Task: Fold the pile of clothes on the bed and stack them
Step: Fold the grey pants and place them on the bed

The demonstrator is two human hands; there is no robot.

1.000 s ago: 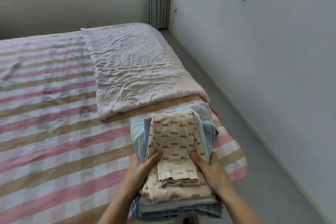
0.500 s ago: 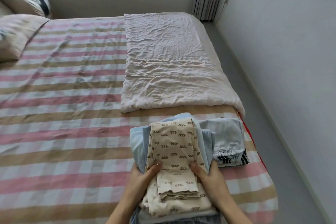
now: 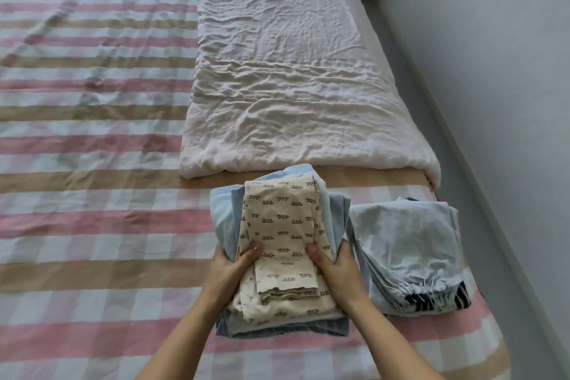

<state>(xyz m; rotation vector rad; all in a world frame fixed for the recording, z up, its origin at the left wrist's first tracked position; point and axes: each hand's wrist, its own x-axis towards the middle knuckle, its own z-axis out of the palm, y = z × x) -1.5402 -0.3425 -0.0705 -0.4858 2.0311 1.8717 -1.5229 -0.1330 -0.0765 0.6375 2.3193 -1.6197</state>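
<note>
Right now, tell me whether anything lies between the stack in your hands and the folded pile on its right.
Nothing visible does. The left hand and right hand grip the stack by its sides; the pale blue pile lies close at its right on the bed, only the right hand between them.

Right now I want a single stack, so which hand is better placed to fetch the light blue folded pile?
Probably right. The right hand holds the stack on the side beside the light blue folded pile; the left hand holds the far side, with the stack between.
</note>
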